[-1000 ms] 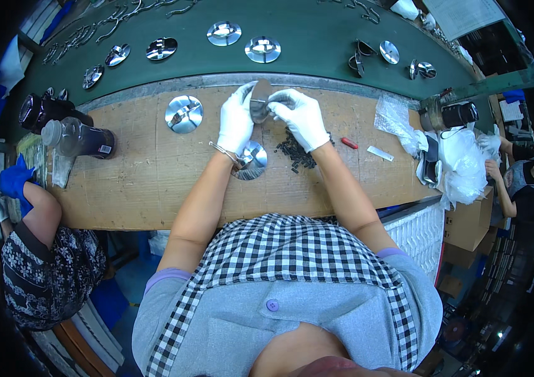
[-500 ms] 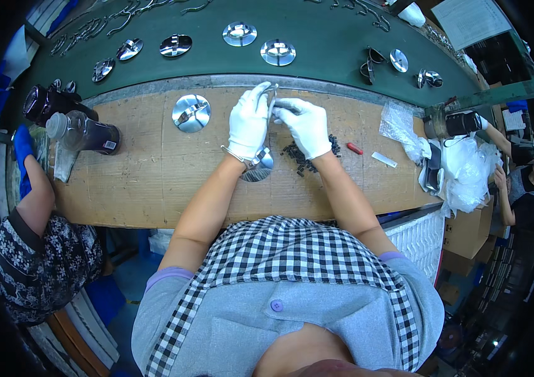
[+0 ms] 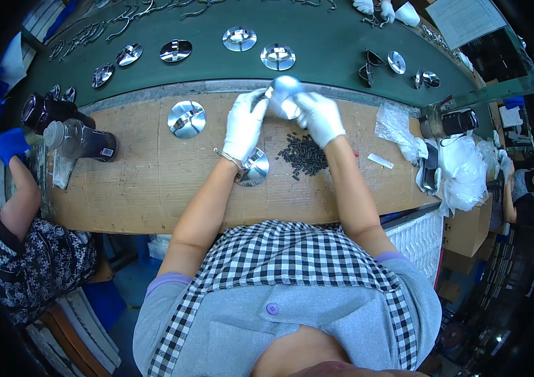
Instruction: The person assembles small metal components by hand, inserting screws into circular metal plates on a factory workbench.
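Your left hand (image 3: 243, 125) is pinching the disc (image 3: 286, 99) by its left rim. The disc is hanging above the tabletop's (image 3: 135, 188) far edge, probably stiff, fairly light and slippery (it's shining like metal), so rim holds are suiting it. Your right hand (image 3: 322, 118) is meeting its right side; blur is hiding whether that grip is pinching, so I cannot tell.
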`<state>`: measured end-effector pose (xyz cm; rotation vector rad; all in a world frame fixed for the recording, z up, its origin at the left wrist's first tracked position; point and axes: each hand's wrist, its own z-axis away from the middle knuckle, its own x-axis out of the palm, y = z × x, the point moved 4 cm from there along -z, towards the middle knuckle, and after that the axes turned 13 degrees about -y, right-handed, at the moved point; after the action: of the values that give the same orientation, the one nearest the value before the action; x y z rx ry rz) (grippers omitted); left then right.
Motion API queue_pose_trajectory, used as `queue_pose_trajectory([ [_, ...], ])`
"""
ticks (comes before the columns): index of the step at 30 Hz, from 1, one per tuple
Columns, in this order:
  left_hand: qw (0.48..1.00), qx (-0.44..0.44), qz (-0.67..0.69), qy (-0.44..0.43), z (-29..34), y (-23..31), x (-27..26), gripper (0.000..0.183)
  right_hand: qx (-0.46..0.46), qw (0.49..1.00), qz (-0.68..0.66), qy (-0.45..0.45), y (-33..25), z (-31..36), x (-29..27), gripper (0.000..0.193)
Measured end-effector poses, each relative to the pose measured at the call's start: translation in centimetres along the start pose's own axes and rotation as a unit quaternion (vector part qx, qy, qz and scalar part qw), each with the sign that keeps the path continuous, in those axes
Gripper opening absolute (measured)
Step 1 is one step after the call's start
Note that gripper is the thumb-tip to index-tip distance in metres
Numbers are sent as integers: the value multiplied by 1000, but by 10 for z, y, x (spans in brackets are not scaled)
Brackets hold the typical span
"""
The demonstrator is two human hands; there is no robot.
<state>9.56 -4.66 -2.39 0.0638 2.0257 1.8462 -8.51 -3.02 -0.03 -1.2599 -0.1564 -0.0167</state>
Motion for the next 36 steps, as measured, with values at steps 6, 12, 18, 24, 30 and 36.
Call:
queue_pose_trajectory([
  [6,988,-64,139,8,-5,-6,-8,29,-166,961,-203,81,10,-61,-68,35],
  [12,987,-69,146,-12,-3,-10,-11,29,-251,739,610,137,-54,-106,-8,44],
  [18,984,9,162,79,-8,-16,-15,38,-52,949,300,-84,-49,-65,34,31],
  [24,945,-14,317,-81,-8,-11,-12,36,-130,978,149,60,-30,-23,22,29],
  [30,922,-51,380,-57,3,10,-9,36,-51,991,111,-62,-15,-3,34,29],
  [36,960,-33,276,22,1,-18,-13,37,-72,987,129,-69,-11,6,32,26],
])
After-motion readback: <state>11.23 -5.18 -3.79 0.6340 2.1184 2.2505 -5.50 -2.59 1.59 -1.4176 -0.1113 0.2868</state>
